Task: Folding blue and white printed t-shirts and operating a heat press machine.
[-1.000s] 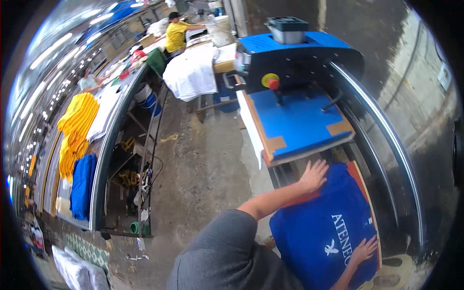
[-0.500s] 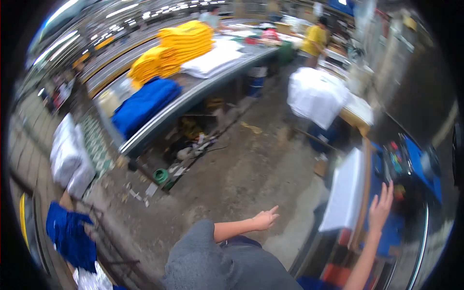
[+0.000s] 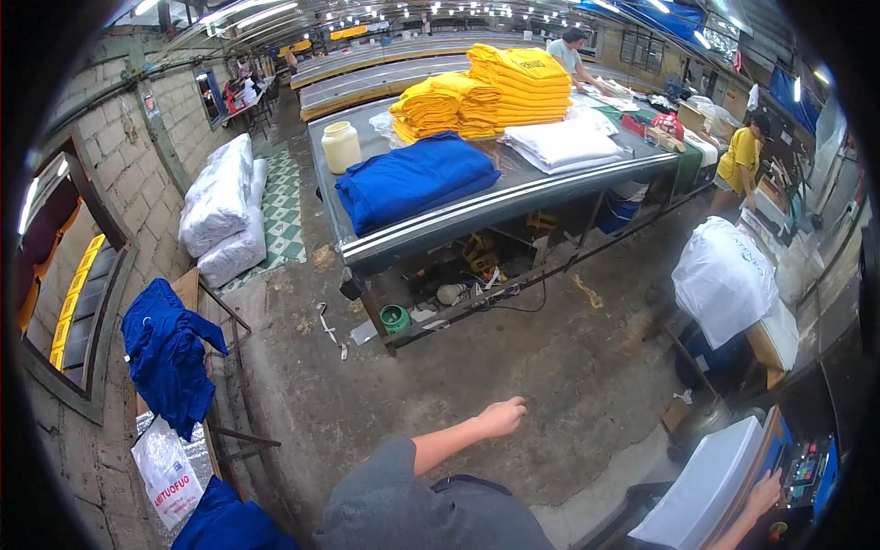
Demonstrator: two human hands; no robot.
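Note:
My left hand (image 3: 502, 417) hangs over the concrete floor in front of my body, its fingers curled in and nothing showing in them. At the lower right my right hand (image 3: 764, 493) has its fingers stretched out. It is beside a small control panel (image 3: 807, 472) with coloured buttons on a blue machine; whether the fingertips touch the panel I cannot tell. Between that hand and my body lies a white flat board or cloth-covered platen (image 3: 701, 490) with a wooden edge.
A long table (image 3: 385, 252) ahead bears stacked yellow garments (image 3: 522, 87), folded blue cloth (image 3: 417, 179), white cloth (image 3: 561, 145) and a cream jar (image 3: 341, 147). White bundles (image 3: 220, 211) and a bench with blue garments (image 3: 170, 344) stand left. A person in yellow (image 3: 738, 163) works far right.
My view has swung left, so the table and bundles sit further right. My right hand has lowered from its raised position toward the control panel. My left fingers have curled in.

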